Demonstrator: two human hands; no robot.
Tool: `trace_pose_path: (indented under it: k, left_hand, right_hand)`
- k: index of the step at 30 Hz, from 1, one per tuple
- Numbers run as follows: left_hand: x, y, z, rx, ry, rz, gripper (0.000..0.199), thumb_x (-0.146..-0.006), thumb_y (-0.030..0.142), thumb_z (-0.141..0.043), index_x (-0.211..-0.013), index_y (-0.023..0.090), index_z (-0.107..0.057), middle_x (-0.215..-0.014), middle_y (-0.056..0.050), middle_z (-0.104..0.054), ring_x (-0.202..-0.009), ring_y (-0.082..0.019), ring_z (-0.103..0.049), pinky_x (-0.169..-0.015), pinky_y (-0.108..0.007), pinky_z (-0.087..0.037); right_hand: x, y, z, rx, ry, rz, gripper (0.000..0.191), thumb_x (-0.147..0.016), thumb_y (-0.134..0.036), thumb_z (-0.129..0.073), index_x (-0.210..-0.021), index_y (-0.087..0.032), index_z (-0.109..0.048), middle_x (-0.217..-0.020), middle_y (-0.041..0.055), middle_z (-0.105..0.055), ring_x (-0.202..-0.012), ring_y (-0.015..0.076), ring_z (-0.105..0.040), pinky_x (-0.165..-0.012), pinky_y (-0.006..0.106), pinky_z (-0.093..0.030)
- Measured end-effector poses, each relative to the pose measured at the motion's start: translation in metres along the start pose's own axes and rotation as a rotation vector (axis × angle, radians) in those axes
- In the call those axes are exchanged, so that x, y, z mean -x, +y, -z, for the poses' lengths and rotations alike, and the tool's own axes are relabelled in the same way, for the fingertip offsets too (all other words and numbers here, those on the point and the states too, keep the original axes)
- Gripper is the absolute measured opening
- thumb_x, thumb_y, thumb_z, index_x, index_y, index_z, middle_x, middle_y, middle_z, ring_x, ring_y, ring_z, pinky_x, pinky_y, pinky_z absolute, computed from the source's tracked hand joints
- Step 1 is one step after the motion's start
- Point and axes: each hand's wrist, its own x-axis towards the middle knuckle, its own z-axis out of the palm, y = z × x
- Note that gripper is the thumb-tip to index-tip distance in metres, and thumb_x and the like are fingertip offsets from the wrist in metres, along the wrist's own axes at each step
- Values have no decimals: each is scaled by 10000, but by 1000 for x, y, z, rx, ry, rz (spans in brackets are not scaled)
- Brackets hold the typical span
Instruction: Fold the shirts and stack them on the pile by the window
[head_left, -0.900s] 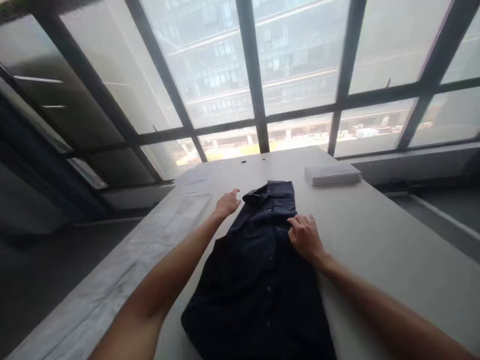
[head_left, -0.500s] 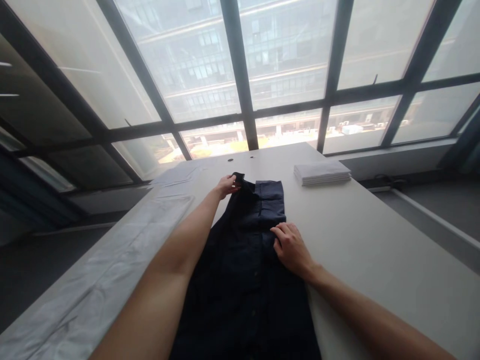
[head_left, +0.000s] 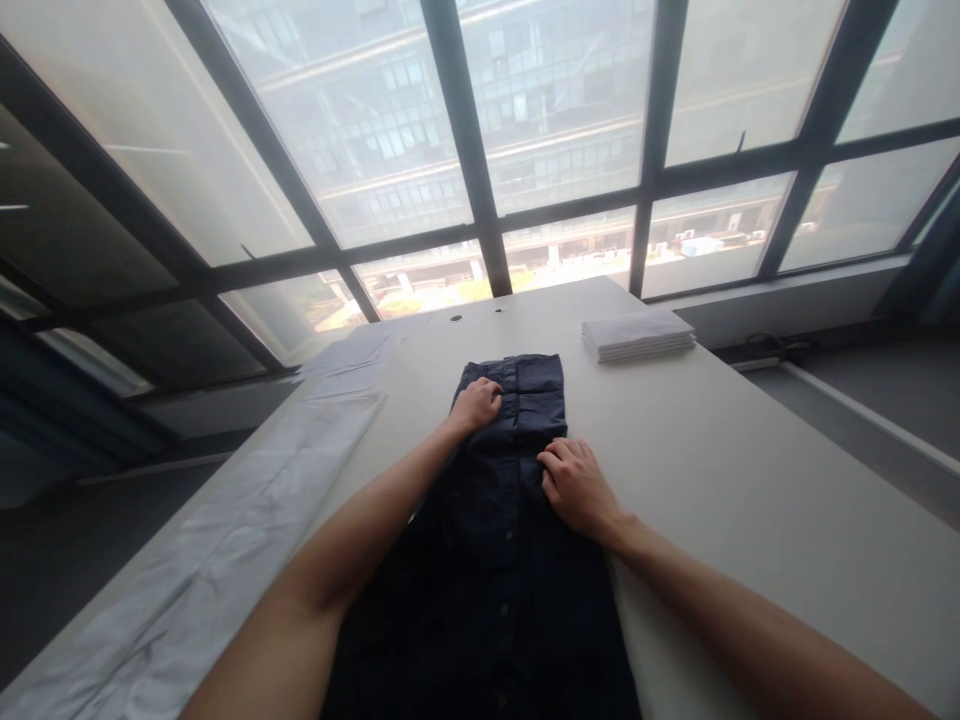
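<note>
A dark navy garment (head_left: 499, 560) with a row of buttons lies lengthwise on the white table (head_left: 750, 480), its far end squared off. My left hand (head_left: 478, 403) rests on the garment's upper left part, fingers curled on the cloth; whether it pinches any fabric is hidden. On the garment's right edge, a little nearer to me, lies my right hand (head_left: 577, 482), its fingers bent and touching the cloth. The near end of the garment runs out of view at the bottom.
A folded white cloth stack (head_left: 637, 336) sits at the far right of the table. Along the left side lies a long, creased whitish sheet or bag (head_left: 202, 560), with thin white sheets (head_left: 349, 355) beyond it. Large windows (head_left: 555, 100) stand behind the table.
My left hand has let go of the raised dark corner and moved right and nearer, onto the cloth. The far left corner now lies flat. My right hand has barely moved.
</note>
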Motion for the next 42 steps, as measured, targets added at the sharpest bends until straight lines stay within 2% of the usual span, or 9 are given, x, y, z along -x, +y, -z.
trace_pose_path:
  k: [4,9,13,17,23,30,34,39,42]
  left_hand:
    - [43,14,10,-84,-133,-139,375,-891,252,-622,-1257,189,-671,-1414,-107,-587,-1348,-260,-508,-1170,-366,-359]
    - [133,37,48,-248,-258,-338,438,-995,299,-493,-1417,206,-563,-1474,-94,-547,-1363,-255,-501,-1163,-398,-377]
    - [199,47,50,-287,-234,-306,481,-1019,322,-469,-1492,238,-484,-1516,-69,-515,-1402,-240,-462,-1182,-389,-355]
    - [226,21,35,-351,-190,-186,554,-1021,391,-478,-1561,317,-375,-1624,-45,-357,-1501,-291,-299,-1208,-516,-273]
    - [235,-37,44,-337,-141,51,565,-1031,550,-370,-1554,336,-395,-1633,-49,-333,-1507,-330,-275,-1191,-562,-261]
    - [219,-82,78,-240,-224,170,434,-958,329,-449,-1339,262,-647,-1475,-57,-566,-1371,-291,-499,-1144,-418,-374]
    - [178,-69,83,-208,-152,133,397,-911,208,-452,-1223,161,-694,-1343,-162,-646,-1283,-302,-577,-1123,-416,-399]
    - [122,-32,41,-135,-220,-125,497,-946,284,-511,-1431,180,-546,-1554,-87,-466,-1440,-200,-412,-1179,-293,-328]
    - [95,-34,21,-78,-254,-257,576,-986,367,-478,-1526,172,-428,-1610,-79,-382,-1485,-176,-335,-1198,-280,-280]
  right_hand:
    - [2,0,1,80,-54,33,266,-975,-204,-471,-1130,-194,-686,-1253,114,-653,-1297,266,-488,-1186,548,-203]
    - [6,-11,4,195,-82,38,282,-951,-169,-469,-1098,-146,-708,-1185,169,-683,-1323,322,-471,-1196,609,-112]
    - [14,-30,6,236,-53,-32,317,-960,-184,-455,-1125,-102,-713,-1170,212,-687,-1298,355,-493,-1195,629,-95]
    - [24,-43,2,116,-39,-12,470,-1018,-286,-401,-1446,-148,-536,-1525,171,-481,-1458,311,-347,-1210,516,-204]
    - [29,-44,-12,53,-194,-23,622,-1008,-483,-444,-1575,-240,-363,-1653,158,-258,-1531,356,-180,-1202,539,-214]
    - [26,-44,-12,75,-227,-41,604,-1009,-451,-462,-1582,-314,-331,-1663,140,-238,-1516,360,-228,-1189,546,-215]
    - [27,-45,-11,88,-228,-27,560,-1013,-443,-463,-1557,-337,-384,-1650,127,-286,-1509,368,-244,-1180,566,-217]
    - [28,-45,-11,106,-216,-21,541,-1007,-438,-464,-1522,-271,-463,-1617,158,-349,-1502,379,-257,-1184,558,-220]
    - [27,-44,-11,94,-216,-16,540,-1005,-439,-460,-1508,-244,-485,-1613,163,-354,-1503,377,-259,-1187,559,-221]
